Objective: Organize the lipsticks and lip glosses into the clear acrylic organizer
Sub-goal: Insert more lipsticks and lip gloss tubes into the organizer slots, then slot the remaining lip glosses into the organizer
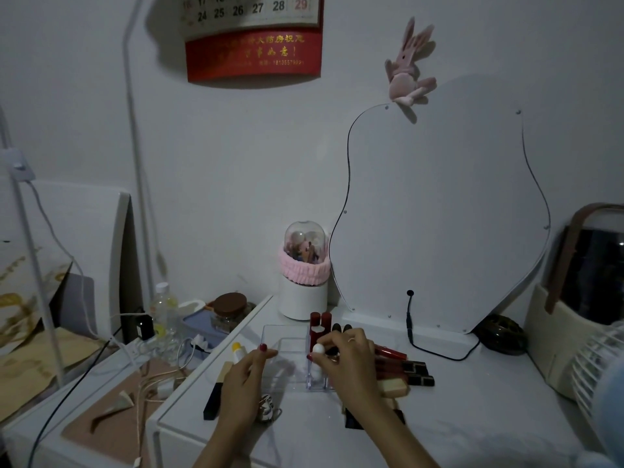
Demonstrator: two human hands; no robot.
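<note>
The clear acrylic organizer (287,342) stands on the white tabletop (472,417). Two dark red lipsticks (320,320) stand upright in its right compartments. My right hand (347,356) pinches a white-capped tube (318,349) over the organizer's right section. My left hand (241,386) rests at the organizer's front left corner, thumb on its edge. Several red and black lipsticks (401,366) lie in a pile just right of my right hand. A yellow-capped tube (237,351) and a long black stick (213,401) lie left of the organizer.
A white canister with a pink band (303,285) stands behind the organizer. A curvy mirror (442,204) leans on the wall with a black cable (439,352) trailing from it. A fan (597,363) is at right. Cables and a bottle (163,309) crowd the lower surface at left.
</note>
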